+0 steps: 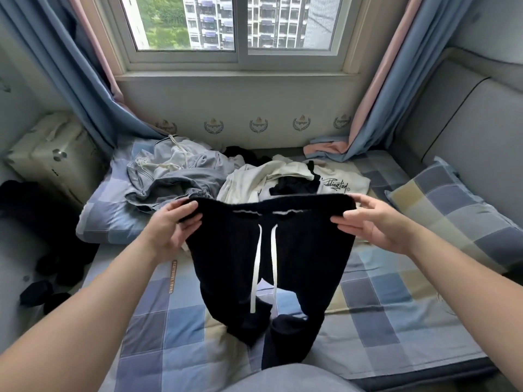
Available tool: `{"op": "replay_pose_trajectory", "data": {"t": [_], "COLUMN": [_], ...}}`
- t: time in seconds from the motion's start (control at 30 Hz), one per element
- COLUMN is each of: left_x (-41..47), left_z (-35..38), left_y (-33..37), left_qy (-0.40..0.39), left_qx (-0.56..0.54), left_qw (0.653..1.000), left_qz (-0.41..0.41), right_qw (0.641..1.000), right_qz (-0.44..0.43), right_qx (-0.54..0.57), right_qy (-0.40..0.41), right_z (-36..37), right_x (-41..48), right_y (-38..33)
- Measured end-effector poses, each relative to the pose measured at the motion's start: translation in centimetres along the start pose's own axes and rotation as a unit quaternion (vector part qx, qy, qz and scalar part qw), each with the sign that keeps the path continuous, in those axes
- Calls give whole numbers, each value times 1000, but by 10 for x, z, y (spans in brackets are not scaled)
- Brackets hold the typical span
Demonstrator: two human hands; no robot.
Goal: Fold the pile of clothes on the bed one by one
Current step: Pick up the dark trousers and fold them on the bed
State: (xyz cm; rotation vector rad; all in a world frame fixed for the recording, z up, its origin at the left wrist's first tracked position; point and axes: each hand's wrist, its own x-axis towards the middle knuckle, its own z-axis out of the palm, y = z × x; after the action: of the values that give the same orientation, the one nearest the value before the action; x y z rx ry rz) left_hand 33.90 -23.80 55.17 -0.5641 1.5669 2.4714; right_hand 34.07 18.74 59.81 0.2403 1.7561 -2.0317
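Note:
Black drawstring trousers (305,250) hang in front of me by the waistband, white cords dangling down the middle, legs crumpled on the checked bed sheet (382,306). My left hand (177,224) grips the waistband's left end and my right hand (370,222) pinches its right end. Behind them lies the pile: grey-blue garments (175,176) on the left, a cream top with black script (336,185) and a black item (294,185) on the right.
A checked pillow (452,210) lies at the right against a grey padded headboard (467,123). A cream storage bag (53,159) stands at the left, with dark clothes (42,290) below it. Curtains (396,94) hang down to the bed beside the window wall.

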Motion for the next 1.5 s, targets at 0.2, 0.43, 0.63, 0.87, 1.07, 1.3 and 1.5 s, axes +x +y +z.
{"op": "replay_pose_trajectory", "data": {"t": [0.2, 0.43, 0.63, 0.87, 1.07, 1.3, 1.5], "left_x": [-7, -22, -59, -84, -104, -137, -141], "left_z": [53, 126, 194, 236, 282, 359, 378], "left_y": [72, 195, 286, 339, 362, 353, 324], "left_qy": [88, 227, 207, 201, 160, -3, -96], "left_qx": [357, 464, 381, 274, 146, 142, 216], "left_qw": [888, 727, 776, 859, 915, 902, 891], "left_qz": [275, 453, 459, 382, 340, 407, 387], "right_qw": [929, 762, 754, 836, 896, 887, 829], "right_qz": [-210, -385, -433, -421, -370, -431, -495], "right_qx": [-259, -449, -412, -281, -190, -164, -256], "right_qy": [160, 264, 274, 213, 155, 26, 44], "right_z": [15, 19, 39, 48, 56, 97, 110], "right_x": [17, 6, -18, -46, -62, -84, -88], "right_y": [-66, -209, -322, -392, -427, -435, -431]}}
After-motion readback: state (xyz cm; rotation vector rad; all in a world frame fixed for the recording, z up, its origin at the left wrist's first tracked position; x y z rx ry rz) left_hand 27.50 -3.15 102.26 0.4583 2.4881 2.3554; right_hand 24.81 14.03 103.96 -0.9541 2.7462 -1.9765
